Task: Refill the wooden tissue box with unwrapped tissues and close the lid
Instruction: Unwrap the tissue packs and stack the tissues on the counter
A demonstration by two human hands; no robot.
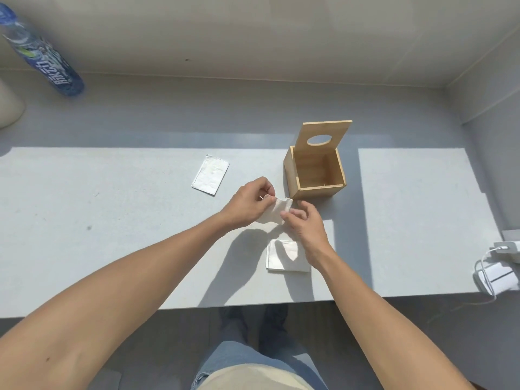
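The wooden tissue box [315, 190] stands on the grey table, empty inside, with its lid [323, 136] swung up and back, the oval hole showing. Just in front of its near left corner I hold a small white tissue pack [274, 212] above the table. My left hand [247, 204] pinches its left side and my right hand [305, 223] pinches its right edge. A flat stack of white tissues [284, 256] lies on the table under my right wrist. Another silvery wrapped pack [210, 174] lies to the left of the box.
A blue plastic bottle [42, 57] lies at the far left by the wall. White chargers with cables [495, 274] sit at the table's right edge. The table's front edge [197, 306] runs just before my legs.
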